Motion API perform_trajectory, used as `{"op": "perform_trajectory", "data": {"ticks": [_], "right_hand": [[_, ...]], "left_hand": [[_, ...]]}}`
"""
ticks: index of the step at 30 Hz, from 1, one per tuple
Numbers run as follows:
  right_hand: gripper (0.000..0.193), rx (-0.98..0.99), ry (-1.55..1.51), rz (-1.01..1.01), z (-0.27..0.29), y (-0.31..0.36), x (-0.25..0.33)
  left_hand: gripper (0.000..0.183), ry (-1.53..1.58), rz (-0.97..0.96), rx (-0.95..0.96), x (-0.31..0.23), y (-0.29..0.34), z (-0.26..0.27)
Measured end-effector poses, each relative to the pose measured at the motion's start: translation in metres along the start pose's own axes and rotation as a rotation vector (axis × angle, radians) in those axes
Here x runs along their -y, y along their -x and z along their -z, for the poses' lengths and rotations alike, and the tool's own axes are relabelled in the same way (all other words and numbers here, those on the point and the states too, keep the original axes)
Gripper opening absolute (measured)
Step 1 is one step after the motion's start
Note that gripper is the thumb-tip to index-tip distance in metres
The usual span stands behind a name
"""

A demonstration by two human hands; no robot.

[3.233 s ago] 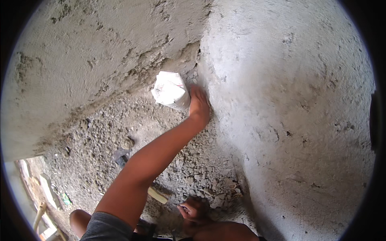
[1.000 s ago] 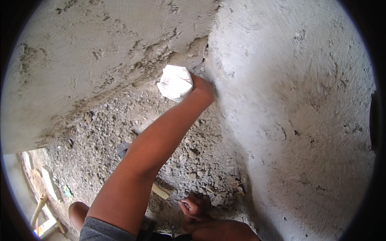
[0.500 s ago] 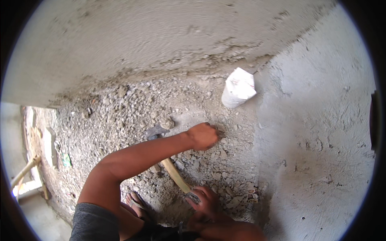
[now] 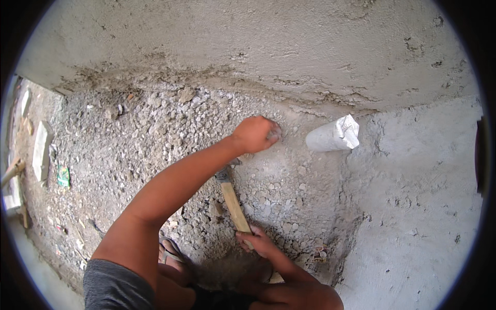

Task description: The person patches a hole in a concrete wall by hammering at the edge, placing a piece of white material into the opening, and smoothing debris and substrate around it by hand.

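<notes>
My left hand [image 4: 254, 134] reaches over the rubble near the wall's foot. Its fingers are curled, and what lies in them, if anything, is hidden; the fingertips look grey with dust. Wrapped round the lower end of a wooden handle [image 4: 235, 205] is my right hand [image 4: 258, 242]. The handle belongs to a hand tool whose dark metal head [image 4: 223, 174] rests on the rubble, partly hidden by my left forearm. To the right of my left hand, a white pipe [image 4: 325, 137] rises from the ground, its top covered with crumpled white wrapping [image 4: 349, 132].
A rough plastered wall [image 4: 248, 36] runs across the far side. On the right is a grey cement surface [image 4: 413, 206]. Broken stones [image 4: 170, 121] cover the ground. Leftward lie a white block [image 4: 42, 151] and a green wrapper [image 4: 63, 176]. My sandalled foot [image 4: 171, 254] stands below.
My left hand has moved farther forward toward the wall, level with the pipe. My right hand still grips the tool's handle. The view has shifted, so the pipe appears farther right and lower.
</notes>
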State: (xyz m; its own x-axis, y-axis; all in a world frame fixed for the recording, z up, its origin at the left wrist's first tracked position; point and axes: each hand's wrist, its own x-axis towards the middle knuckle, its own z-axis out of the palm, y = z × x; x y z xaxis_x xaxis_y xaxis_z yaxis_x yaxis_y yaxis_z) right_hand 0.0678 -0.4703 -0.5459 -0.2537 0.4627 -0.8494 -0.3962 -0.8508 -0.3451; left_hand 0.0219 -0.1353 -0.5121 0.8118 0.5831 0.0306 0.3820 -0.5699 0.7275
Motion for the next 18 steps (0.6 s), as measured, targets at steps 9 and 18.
{"op": "perform_trajectory", "data": {"ticks": [9, 18], "right_hand": [[0.032, -0.061, 0.349, 0.309, 0.021, 0.061, -0.018], [0.030, -0.741, 0.022, 0.877, 0.108, 0.097, -0.065]], "left_hand": [[0.027, 0.220, -0.012, -0.273, 0.025, -0.006, 0.062], [0.027, 0.184, 0.041, -0.157, -0.050, -0.010, 0.045]]}}
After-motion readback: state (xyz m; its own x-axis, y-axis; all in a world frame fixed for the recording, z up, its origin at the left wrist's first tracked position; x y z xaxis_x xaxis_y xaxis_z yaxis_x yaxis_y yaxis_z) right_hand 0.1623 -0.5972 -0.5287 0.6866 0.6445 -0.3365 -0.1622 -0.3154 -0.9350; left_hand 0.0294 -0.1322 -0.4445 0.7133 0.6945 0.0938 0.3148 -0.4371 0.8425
